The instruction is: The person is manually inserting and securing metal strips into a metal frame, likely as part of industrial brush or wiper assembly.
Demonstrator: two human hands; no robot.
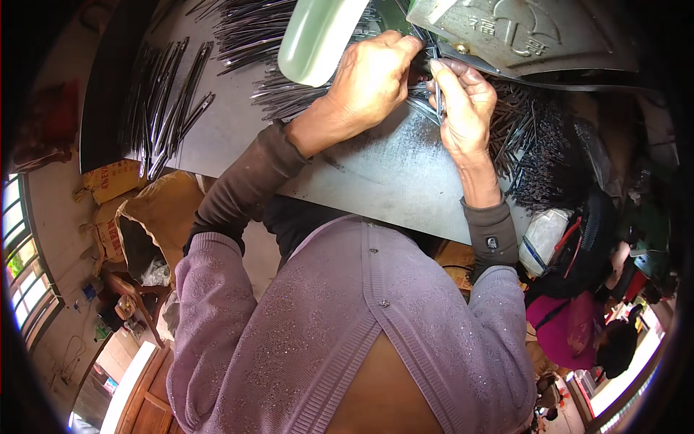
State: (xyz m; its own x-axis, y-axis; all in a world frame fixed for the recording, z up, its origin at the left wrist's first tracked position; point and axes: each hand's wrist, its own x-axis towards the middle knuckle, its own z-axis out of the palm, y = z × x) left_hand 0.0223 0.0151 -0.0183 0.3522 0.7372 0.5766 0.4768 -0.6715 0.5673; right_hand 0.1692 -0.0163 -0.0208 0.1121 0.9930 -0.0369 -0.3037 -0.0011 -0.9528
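And we're live at the metal worktable (361, 170): R hand (466, 108) has a slim metal strip (438, 98) pinched betw. thumb & fingers, held near-upright, lower end clear of the fingertips, just above the table's far side. L hand (372, 81) is right alongside, back of hand up, fingers curled in twd the same spot; its fingertips are mostly hidden, so can't tell if it's gripping anything. Both hands work close in by the grey machine housing (538, 36) w/ its raised umbrella emblem, & a pale green curved cover (311, 47) overhangs just L of the L hand. Loose strips everywhere: a big heap (264, 36) beyond the L wrist, a smaller bunch (163, 105) over at the far L edge, and a dark, tangled pile (538, 145) just R of the R wrist. Brown cuffs on both forearms, lavender cardigan (303, 340) below; yellow sacks (112, 181) sit off L, & a person in magenta (567, 329) is in the bkgd, lower R
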